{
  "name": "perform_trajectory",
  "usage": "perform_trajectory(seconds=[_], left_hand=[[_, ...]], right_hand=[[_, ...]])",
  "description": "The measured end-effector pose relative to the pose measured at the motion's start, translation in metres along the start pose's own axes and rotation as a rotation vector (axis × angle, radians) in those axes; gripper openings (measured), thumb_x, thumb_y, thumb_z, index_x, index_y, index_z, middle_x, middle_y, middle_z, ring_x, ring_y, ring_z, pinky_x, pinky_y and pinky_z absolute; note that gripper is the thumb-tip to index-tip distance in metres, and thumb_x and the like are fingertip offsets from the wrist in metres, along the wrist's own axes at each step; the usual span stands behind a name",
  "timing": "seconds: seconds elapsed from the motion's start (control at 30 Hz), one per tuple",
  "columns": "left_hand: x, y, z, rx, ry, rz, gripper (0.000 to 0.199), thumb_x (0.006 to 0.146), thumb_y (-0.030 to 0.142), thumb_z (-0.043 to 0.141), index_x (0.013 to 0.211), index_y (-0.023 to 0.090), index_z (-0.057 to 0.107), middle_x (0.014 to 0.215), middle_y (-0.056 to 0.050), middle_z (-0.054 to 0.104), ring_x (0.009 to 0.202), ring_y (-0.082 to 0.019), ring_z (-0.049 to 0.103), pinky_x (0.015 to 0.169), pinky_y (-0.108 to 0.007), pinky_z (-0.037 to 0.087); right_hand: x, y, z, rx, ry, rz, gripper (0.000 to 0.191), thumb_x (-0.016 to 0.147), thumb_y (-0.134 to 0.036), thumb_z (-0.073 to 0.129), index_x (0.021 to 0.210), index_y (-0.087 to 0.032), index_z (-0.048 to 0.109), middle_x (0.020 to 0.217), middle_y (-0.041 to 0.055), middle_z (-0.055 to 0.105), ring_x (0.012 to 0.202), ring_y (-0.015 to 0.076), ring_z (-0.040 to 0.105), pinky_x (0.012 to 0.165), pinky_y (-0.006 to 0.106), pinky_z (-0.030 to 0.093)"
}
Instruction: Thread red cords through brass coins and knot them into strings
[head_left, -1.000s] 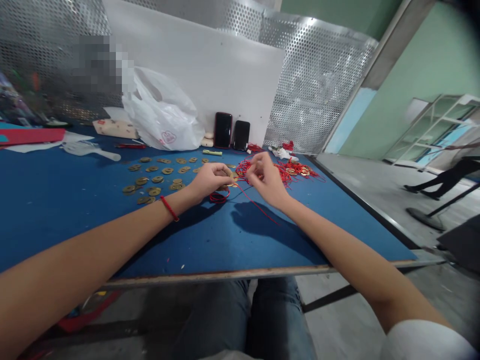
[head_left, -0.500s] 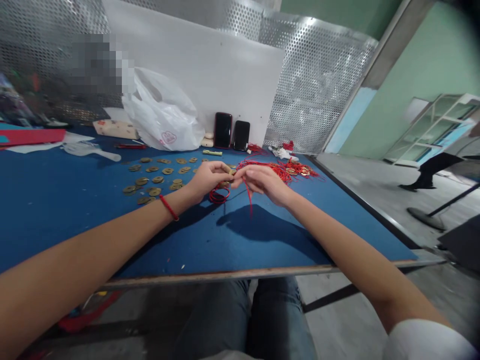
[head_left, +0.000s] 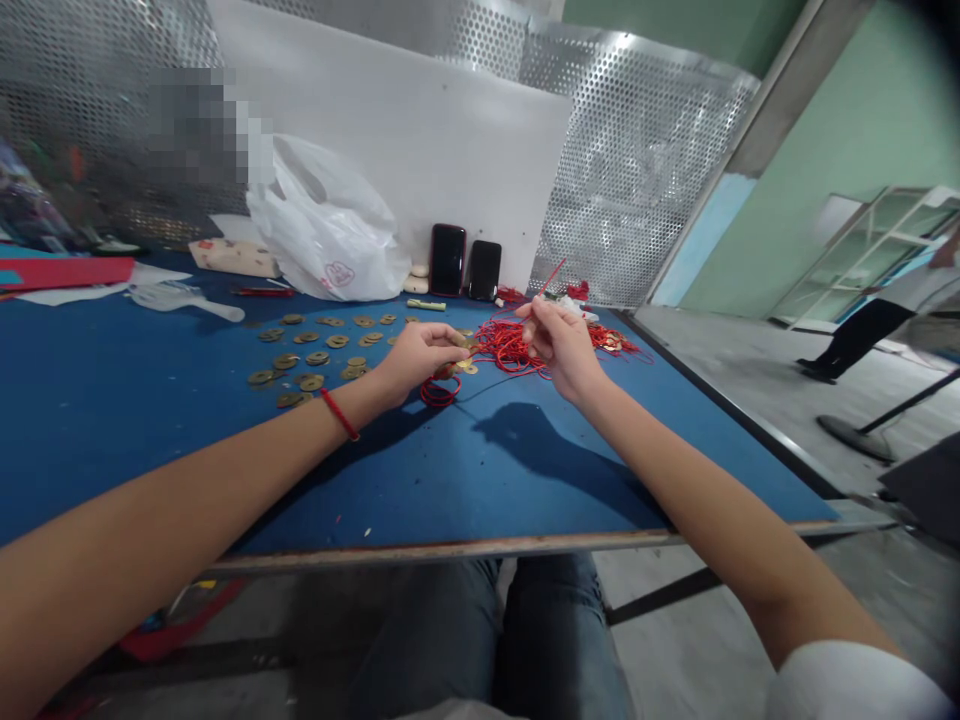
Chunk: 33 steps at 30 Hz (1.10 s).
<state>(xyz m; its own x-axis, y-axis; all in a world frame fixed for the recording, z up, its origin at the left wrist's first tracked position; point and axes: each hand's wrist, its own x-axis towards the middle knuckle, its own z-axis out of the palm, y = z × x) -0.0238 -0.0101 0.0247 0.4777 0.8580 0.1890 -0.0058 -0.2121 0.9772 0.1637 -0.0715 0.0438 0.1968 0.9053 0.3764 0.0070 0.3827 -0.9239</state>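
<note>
My left hand (head_left: pixel 424 361), with a red cord bracelet on its wrist, pinches a brass coin (head_left: pixel 471 350) that is partly hidden by the fingertips. A small coil of red cord (head_left: pixel 440 391) lies just below those fingers. Raised to the right, my right hand (head_left: pixel 557 343) has thumb and fingers closed on a red cord (head_left: pixel 553 275), whose free end sticks up past the fingertips. Behind and between the hands is a tangled pile of red cords (head_left: pixel 506 343). Several loose brass coins (head_left: pixel 317 358) lie left of my left hand on the blue table (head_left: pixel 420 500).
At the back stand a white plastic bag (head_left: pixel 330 235) and two dark phones (head_left: pixel 448 260) against a white board. A clear plastic scoop (head_left: pixel 180 300) lies at the left. Beyond the table's right edge, a person (head_left: pixel 870 320) is partly visible.
My right hand has moved up and right, away from my left hand, and the red cord now points upward from it. My left hand has barely moved. More of the person at right shows.
</note>
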Motion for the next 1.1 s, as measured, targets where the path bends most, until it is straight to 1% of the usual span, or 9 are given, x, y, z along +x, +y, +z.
perform_trajectory(seconds=[0.07,0.1,0.23,0.27,0.33,0.4,0.67,0.87,1.1], left_hand=[[0.0,-0.001,0.0,0.032,-0.009,0.022,0.017,0.063,0.02,0.078,0.07,0.012,0.063,0.059,-0.002,0.063,0.053,-0.01,0.055,0.053,-0.023,0.042],[0.0,-0.002,-0.001,0.047,-0.017,0.032,0.017,0.063,0.02,0.078,0.07,0.012,0.064,0.057,-0.001,0.062,0.051,-0.01,0.053,0.051,-0.022,0.04],[0.0,-0.003,-0.001,0.087,-0.035,0.062,0.019,0.062,0.022,0.076,0.071,0.011,0.064,0.056,-0.001,0.062,0.049,-0.009,0.051,0.049,-0.022,0.037],[0.0,-0.003,-0.001,0.091,-0.037,0.066,0.019,0.062,0.023,0.076,0.072,0.011,0.065,0.057,-0.002,0.063,0.05,-0.01,0.052,0.049,-0.022,0.037],[0.001,-0.004,-0.001,0.103,-0.035,0.074,0.021,0.06,0.024,0.075,0.072,0.01,0.065,0.059,-0.003,0.065,0.051,-0.01,0.053,0.05,-0.022,0.038],[0.002,-0.004,-0.001,0.126,-0.029,0.091,0.022,0.059,0.025,0.075,0.071,0.01,0.066,0.059,-0.003,0.065,0.051,-0.01,0.053,0.05,-0.022,0.038],[0.002,-0.005,-0.001,0.167,0.046,0.09,0.02,0.058,0.024,0.074,0.069,0.01,0.067,0.052,-0.001,0.062,0.045,-0.009,0.049,0.046,-0.022,0.035],[0.003,-0.003,-0.002,0.195,0.062,0.096,0.017,0.058,0.023,0.074,0.067,0.01,0.066,0.049,0.001,0.06,0.044,-0.009,0.047,0.045,-0.021,0.033],[0.005,-0.007,-0.004,0.252,0.083,0.129,0.018,0.059,0.025,0.073,0.067,0.011,0.066,0.05,0.0,0.061,0.045,-0.01,0.049,0.046,-0.022,0.034]], right_hand=[[0.0,-0.001,0.0,-0.058,0.002,-0.028,0.033,0.085,-0.047,0.056,0.075,-0.016,0.062,0.053,-0.005,0.05,0.042,0.0018,0.034,0.042,0.016,0.029],[-0.001,-0.001,0.0,-0.099,-0.034,-0.023,0.033,0.084,-0.045,0.056,0.073,-0.015,0.062,0.052,-0.0045,0.049,0.042,0.002,0.036,0.042,0.016,0.027],[-0.007,0.003,0.007,-0.341,-0.308,0.075,0.032,0.082,-0.038,0.056,0.066,-0.012,0.065,0.05,-0.0033,0.05,0.043,0.0028,0.038,0.043,0.018,0.028],[-0.009,0.005,0.009,-0.398,-0.361,0.081,0.031,0.081,-0.037,0.057,0.065,-0.012,0.065,0.049,-0.0033,0.05,0.043,0.0028,0.039,0.045,0.018,0.029],[-0.012,0.008,0.013,-0.478,-0.412,0.07,0.03,0.08,-0.033,0.056,0.062,-0.011,0.066,0.047,-0.0037,0.048,0.045,0.0029,0.04,0.047,0.018,0.029],[-0.013,0.011,0.015,-0.524,-0.418,0.06,0.03,0.079,-0.031,0.054,0.06,-0.011,0.065,0.046,-0.0036,0.047,0.045,0.0033,0.04,0.048,0.018,0.029],[-0.014,0.009,0.015,-0.658,-0.331,-0.013,0.031,0.076,-0.028,0.051,0.05,-0.012,0.058,0.043,-0.0027,0.043,0.044,0.0041,0.035,0.048,0.021,0.026],[-0.015,0.012,0.014,-0.696,-0.366,-0.023,0.034,0.076,-0.031,0.051,0.05,-0.012,0.059,0.04,-0.0035,0.039,0.042,0.004,0.035,0.047,0.021,0.025],[-0.014,0.013,0.013,-0.716,-0.352,-0.006,0.036,0.076,-0.035,0.052,0.05,-0.012,0.061,0.039,-0.0032,0.04,0.041,0.0045,0.035,0.046,0.021,0.027]])
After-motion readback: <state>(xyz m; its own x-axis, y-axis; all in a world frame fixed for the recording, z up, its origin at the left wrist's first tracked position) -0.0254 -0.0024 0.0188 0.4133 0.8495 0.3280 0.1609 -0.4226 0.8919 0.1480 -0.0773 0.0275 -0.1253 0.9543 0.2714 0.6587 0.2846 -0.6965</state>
